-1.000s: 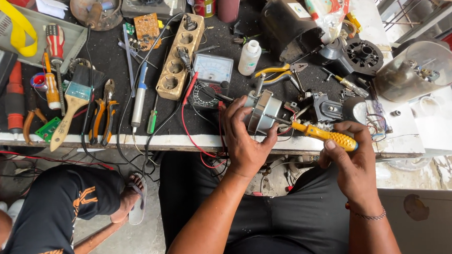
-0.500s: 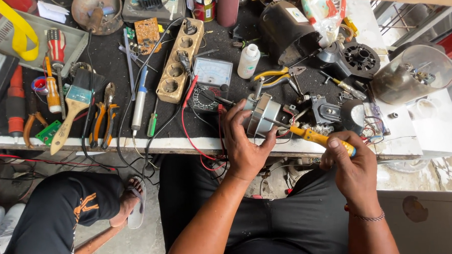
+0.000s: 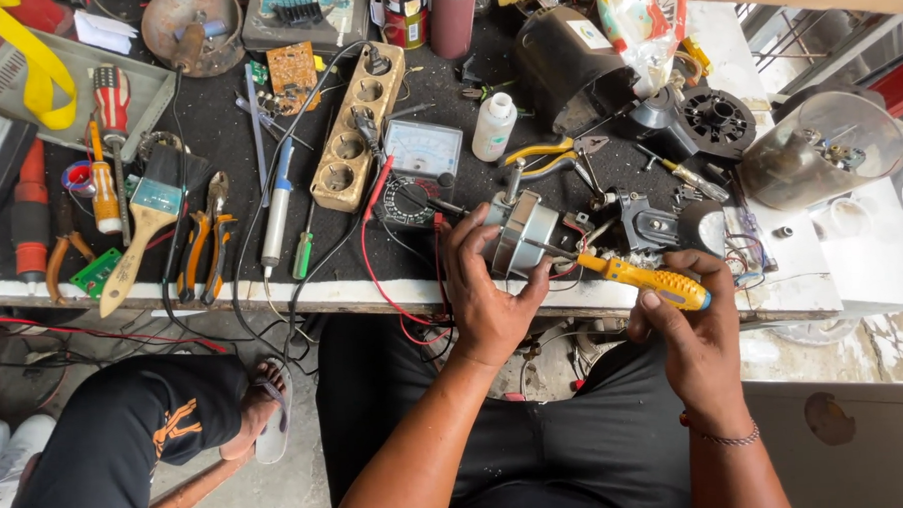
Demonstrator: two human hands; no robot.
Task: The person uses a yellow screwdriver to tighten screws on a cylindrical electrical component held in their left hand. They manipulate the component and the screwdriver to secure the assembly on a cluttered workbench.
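Dark-topped workbench point(image 3: 217, 142) with pale front edge, grey concrete floor point(image 3: 300, 490) below, even daylight

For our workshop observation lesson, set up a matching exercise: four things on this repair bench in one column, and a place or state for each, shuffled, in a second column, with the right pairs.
Things
1. yellow-handled screwdriver
2. small electric motor
3. paintbrush
4. white plastic bottle

Places or states
A. standing upright behind the analogue multimeter
B. gripped in the left hand
C. lying flat at the left, beside the orange-handled pliers
D. held in the right hand, tip at the motor

Pairs: 1-D, 2-B, 3-C, 4-A
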